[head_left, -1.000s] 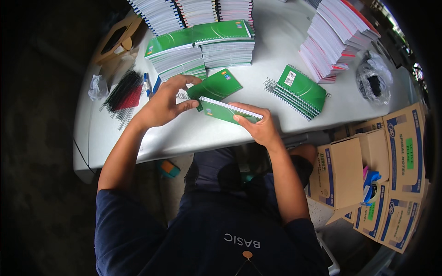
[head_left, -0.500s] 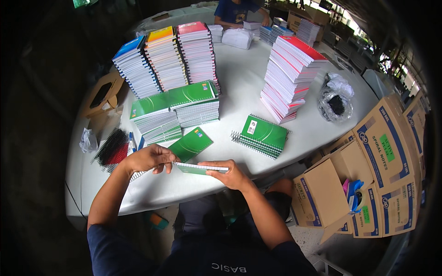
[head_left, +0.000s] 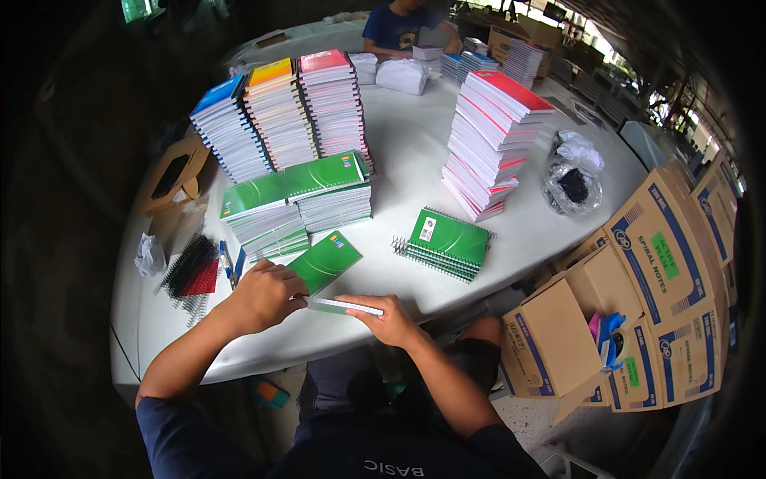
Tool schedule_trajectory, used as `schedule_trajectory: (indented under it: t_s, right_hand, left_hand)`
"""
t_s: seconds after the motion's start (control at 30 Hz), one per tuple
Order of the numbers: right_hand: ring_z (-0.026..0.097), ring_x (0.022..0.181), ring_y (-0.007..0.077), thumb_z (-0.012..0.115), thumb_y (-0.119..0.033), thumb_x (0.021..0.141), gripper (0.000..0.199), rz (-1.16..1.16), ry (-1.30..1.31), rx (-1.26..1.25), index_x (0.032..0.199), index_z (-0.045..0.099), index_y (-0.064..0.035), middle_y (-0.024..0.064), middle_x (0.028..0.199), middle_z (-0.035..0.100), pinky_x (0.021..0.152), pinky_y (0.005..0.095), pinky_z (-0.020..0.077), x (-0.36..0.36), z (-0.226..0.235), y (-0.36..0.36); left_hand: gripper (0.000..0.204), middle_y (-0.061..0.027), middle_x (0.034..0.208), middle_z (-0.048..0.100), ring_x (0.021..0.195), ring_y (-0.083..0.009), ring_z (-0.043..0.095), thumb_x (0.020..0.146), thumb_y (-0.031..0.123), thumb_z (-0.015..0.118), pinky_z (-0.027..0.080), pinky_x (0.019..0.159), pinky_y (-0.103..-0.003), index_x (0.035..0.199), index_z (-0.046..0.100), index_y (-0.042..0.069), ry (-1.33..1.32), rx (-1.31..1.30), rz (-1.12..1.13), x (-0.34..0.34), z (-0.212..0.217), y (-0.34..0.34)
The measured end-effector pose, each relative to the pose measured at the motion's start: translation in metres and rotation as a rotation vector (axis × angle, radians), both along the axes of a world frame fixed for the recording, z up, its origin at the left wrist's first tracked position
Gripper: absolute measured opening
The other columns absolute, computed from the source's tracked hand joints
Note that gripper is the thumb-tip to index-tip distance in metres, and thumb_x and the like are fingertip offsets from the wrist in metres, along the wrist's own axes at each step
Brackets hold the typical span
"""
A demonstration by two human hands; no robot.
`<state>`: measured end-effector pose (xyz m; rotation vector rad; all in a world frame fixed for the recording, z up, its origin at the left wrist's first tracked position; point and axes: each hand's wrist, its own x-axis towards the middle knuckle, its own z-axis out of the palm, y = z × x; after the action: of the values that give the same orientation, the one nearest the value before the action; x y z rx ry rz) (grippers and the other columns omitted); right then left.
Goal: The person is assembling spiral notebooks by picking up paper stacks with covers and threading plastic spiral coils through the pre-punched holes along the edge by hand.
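Observation:
A notebook [head_left: 345,306] with a green cover is held nearly edge-on above the near side of the table, its white page edge facing up. My right hand [head_left: 384,318] grips its right end, thumb and fingers on opposite sides. At its left end my left hand [head_left: 273,297] is closed, fingertips bent against the corner; what they pinch is hidden. Just beyond lies a loose green notebook [head_left: 325,263]. A pile of spiral-bound green notebooks [head_left: 448,243] rests to the right. Black spiral wires [head_left: 188,275] lie left of my left hand, around a red piece.
Green notebook stacks [head_left: 299,199] stand in front of tall blue, yellow and pink stacks [head_left: 279,112]. A red-topped stack [head_left: 487,144] leans at the right, near a plastic bag [head_left: 573,184]. Cardboard boxes [head_left: 550,335] stand right of the table. Another person [head_left: 399,32] is across it.
My left hand has turned, its back now upward and its fingers curled closer at the notebook's left end. The coil seen below that hand is no longer visible. The notebook has dropped slightly.

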<state>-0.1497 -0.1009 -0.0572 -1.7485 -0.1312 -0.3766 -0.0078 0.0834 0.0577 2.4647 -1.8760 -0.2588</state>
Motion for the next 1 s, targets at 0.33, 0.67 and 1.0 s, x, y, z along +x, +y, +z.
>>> schedule_trajectory:
  t_s: [0.33, 0.67, 1.0]
  right_hand:
    - [0.066, 0.082, 0.0264, 0.061, -0.001, 0.083, 0.031, -0.064, -0.143, -0.08, 0.114, 0.063, -0.0081, 0.0148, 0.097, 0.067, 0.07, 0.0317, 0.0508, -0.005, -0.005, 0.016]
    - [0.067, 0.084, 0.0252, 0.061, 0.003, 0.081, 0.029, -0.183, -0.227, -0.107, 0.11, 0.064, -0.0021, 0.0147, 0.101, 0.067, 0.072, 0.0308, 0.0534, -0.002, -0.014, 0.037]
    - [0.065, 0.089, 0.0296, 0.056, 0.012, 0.073, 0.044, -0.141, -0.32, -0.139, 0.113, 0.061, -0.0049, 0.0133, 0.105, 0.065, 0.075, 0.0358, 0.0525, -0.004, -0.017, 0.044]
  left_hand:
    - [0.027, -0.0012, 0.079, 0.058, 0.087, -0.0196, 0.057, 0.067, 0.024, 0.074, 0.038, 0.083, -0.037, 0.086, 0.059, 0.011, -0.299, -0.244, 0.008, -0.02, -0.009, 0.0]
    - [0.112, -0.028, 0.147, 0.014, 0.136, -0.0471, 0.013, 0.068, 0.069, 0.059, 0.014, 0.106, -0.059, 0.142, 0.016, -0.003, -0.379, -0.479, 0.221, -0.036, -0.085, 0.027]
    - [0.112, -0.0361, 0.144, 0.012, 0.131, -0.0557, 0.012, 0.073, 0.079, 0.039, 0.008, 0.101, -0.066, 0.138, 0.019, -0.01, -0.261, -0.572, -0.006, -0.068, -0.159, 0.045]
